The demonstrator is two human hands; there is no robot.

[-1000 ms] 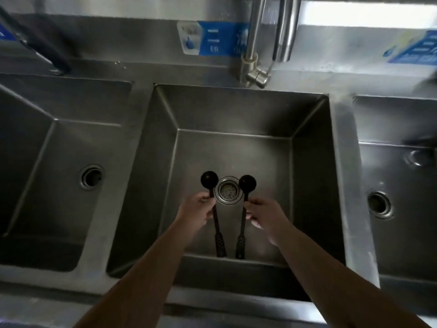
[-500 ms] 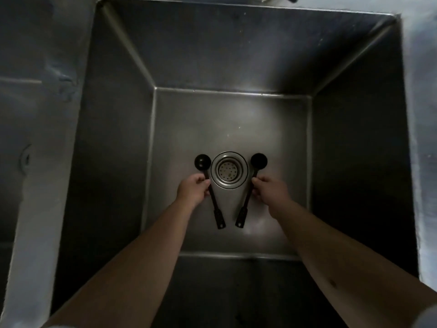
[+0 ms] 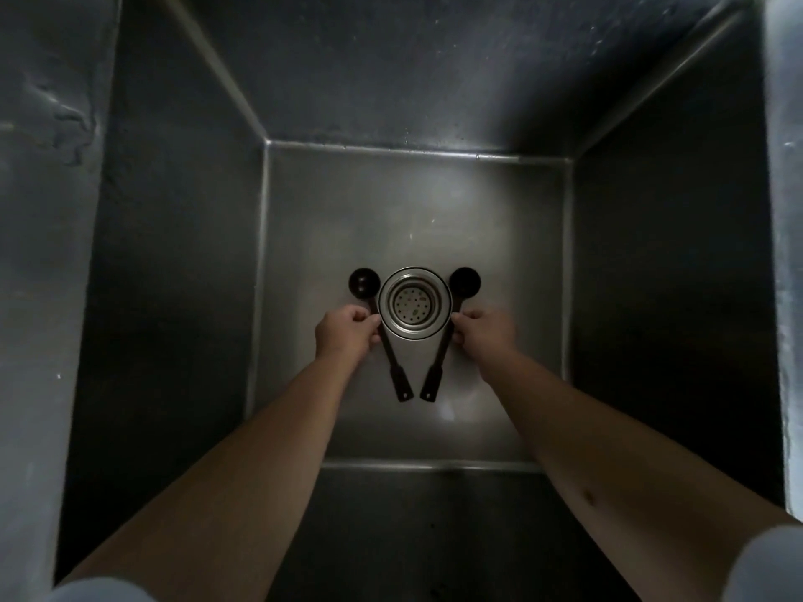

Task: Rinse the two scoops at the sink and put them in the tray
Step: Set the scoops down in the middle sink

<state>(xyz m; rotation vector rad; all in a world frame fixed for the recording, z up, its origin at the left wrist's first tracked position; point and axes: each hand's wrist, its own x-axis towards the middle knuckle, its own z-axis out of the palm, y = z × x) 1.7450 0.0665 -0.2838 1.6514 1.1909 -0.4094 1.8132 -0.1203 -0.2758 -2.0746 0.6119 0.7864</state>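
Note:
Two black long-handled scoops lie low in a deep steel sink [image 3: 413, 210], one on each side of the round drain strainer [image 3: 413, 302]. My left hand [image 3: 345, 334] is closed around the handle of the left scoop [image 3: 364, 282], whose bowl points away from me. My right hand [image 3: 484, 332] grips the handle of the right scoop [image 3: 465, 281] the same way. The two handle ends [image 3: 415, 386] angle toward each other near me, forming a V. Whether the scoops touch the sink floor I cannot tell. No tray is in view.
Tall steel walls enclose the basin on all sides, with the left rim [image 3: 39, 254] and right rim [image 3: 786, 210] at the frame edges. The faucet is out of view, and no water is running.
The view has dropped from the whole three-basin counter down into the middle basin. Both hands with the scoops went lower, and the scoop bowls spread apart to either side of the drain.

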